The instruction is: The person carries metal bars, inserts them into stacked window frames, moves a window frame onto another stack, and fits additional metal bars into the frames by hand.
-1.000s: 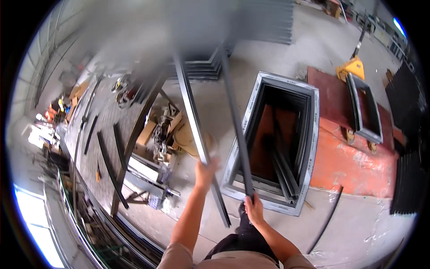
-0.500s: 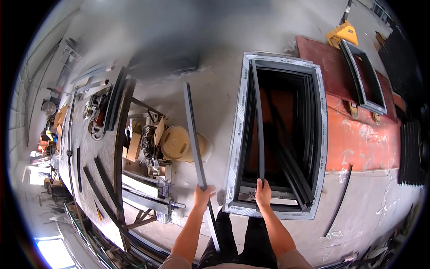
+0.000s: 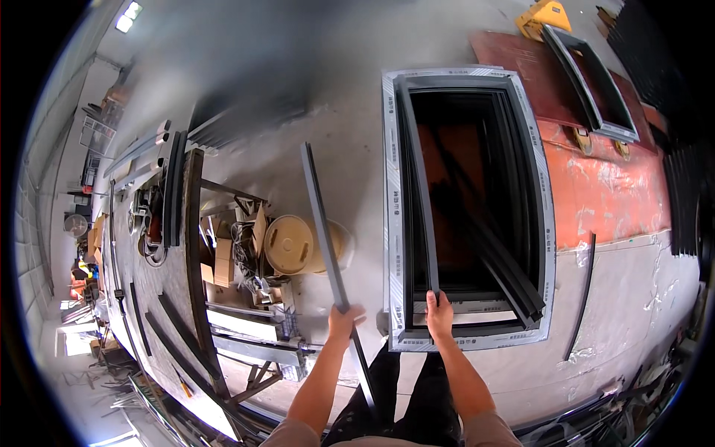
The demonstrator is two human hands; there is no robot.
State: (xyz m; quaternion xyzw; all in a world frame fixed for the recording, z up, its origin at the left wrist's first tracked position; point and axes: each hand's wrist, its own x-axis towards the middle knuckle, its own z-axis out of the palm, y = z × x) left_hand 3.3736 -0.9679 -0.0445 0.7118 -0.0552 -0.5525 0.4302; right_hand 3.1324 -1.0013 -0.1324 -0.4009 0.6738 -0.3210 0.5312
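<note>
My left hand is closed around a long grey metal profile strip, some of its fingers sticking out to the side. The strip slants from above the floor down past my legs. A second long grey profile strip has its near end in my closed right hand, thumb on top. This strip runs away from me over the left side of a stack of dark rectangular window frames, whose top rim bears pale printed film. Several loose black profile strips lie slanted inside the frame opening.
To the left stands a workbench with dark strips and tools on it. Beside it are a round tan bucket and cardboard boxes. At the right, a smaller frame rests on reddish boards near a yellow pallet jack.
The whole view has shifted and turned slightly. Both hands still hold their strips, and the fingers of my left hand stick out more. The strips keep nearly the same slant.
</note>
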